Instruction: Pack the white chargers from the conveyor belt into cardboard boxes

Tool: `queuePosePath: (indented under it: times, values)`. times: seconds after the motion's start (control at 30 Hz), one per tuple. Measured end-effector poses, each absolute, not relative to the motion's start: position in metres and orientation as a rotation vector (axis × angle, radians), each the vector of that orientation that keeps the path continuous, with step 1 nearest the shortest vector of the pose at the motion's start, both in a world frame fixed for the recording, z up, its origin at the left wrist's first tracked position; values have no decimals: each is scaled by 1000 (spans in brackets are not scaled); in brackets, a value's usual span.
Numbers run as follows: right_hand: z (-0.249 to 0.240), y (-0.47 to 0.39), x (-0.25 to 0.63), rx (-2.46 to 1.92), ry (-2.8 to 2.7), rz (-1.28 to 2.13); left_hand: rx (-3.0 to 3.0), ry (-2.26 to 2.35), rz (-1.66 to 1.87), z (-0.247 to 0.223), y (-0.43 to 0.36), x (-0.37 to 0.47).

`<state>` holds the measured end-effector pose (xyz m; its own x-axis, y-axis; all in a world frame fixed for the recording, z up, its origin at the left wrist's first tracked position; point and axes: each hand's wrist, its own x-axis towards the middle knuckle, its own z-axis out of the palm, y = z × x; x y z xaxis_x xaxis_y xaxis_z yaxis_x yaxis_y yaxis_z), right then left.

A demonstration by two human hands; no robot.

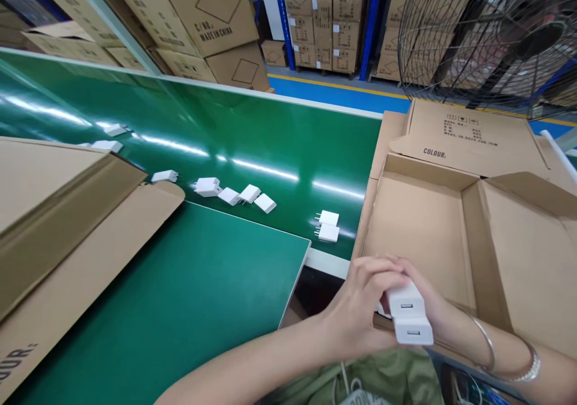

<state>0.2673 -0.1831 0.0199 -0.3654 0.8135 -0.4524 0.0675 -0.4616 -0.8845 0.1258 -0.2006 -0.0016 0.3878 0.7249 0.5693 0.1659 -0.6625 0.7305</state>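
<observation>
In the head view, two white USB wall chargers [411, 324] are stacked together, their port ends facing me. My left hand [367, 303] is closed around them from the left, fingers curled over the top. On their far right side, my right hand [426, 294] presses against the same chargers, its fingers partly hidden behind them. Both hands are just in front of an open cardboard box [419, 237]. A pair of white chargers [329, 225] lies on the green conveyor belt [288, 140], left of the box. Several more chargers [207, 187] are farther left on the belt.
Another open carton [81, 231] stands at the left on a green tabletop [211, 285]. A large caged fan [496, 38] is at the upper right. Stacked cartons [211, 14] stand beyond the belt, and loaded shelving [324, 20] is behind a blue floor strip.
</observation>
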Motion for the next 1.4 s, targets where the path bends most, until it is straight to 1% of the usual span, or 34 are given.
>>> queuePosePath:
  times: [0.1, 0.2, 0.3, 0.37, 0.4, 0.47, 0.6, 0.77, 0.9, 1.03, 1.07, 1.13, 1.2, 1.27, 1.33, 1.4]
  values:
    - [23, -174, 299, -1480, -1255, 1757, 2102, 749, 983, 9, -181, 105]
    - [23, -168, 339, -1704, -1516, 1605, 2190, 1022, 600, 4, -157, 86]
    - [19, -173, 363, -1989, -2067, 1161, 2358, 1470, 171, -16, -139, 81]
    - [15, -182, 364, -2125, -2335, 821, 2435, 1620, -29, -29, -133, 85]
    - [14, -188, 362, -2144, -2403, 740, 2471, 1638, -83, -34, -131, 87]
    - [13, -198, 355, -2018, -2494, 793, 2534, 1651, -137, -39, -131, 93]
    - [23, -211, 346, -1626, -2500, 1206, 2609, 1606, -242, -34, -131, 95]
    - [31, -212, 354, -1590, -2226, 1499, 2559, 1685, -184, -20, -116, 95]
    - [17, -212, 362, -1702, -1894, 1426, 2481, 1607, -240, -25, -97, 105]
    - [0, -208, 363, -1576, -1649, 1397, 2475, 1656, -252, -24, -89, 110]
    - [-2, -206, 362, -1529, -1603, 1403, 2467, 1698, -189, -20, -90, 109]
    - [-2, -199, 356, -1459, -1501, 1433, 2434, 1691, 75, -10, -95, 107]
    - [1, -190, 345, -1384, -1364, 1517, 2368, 1452, 438, 1, -105, 108]
    - [4, -181, 330, -1274, -1195, 1651, 2267, 1091, 713, 8, -120, 113]
    - [8, -176, 314, -1170, -997, 1803, 2177, 813, 862, 10, -137, 122]
    - [11, -175, 301, -1114, -813, 1951, 2125, 691, 936, 9, -150, 131]
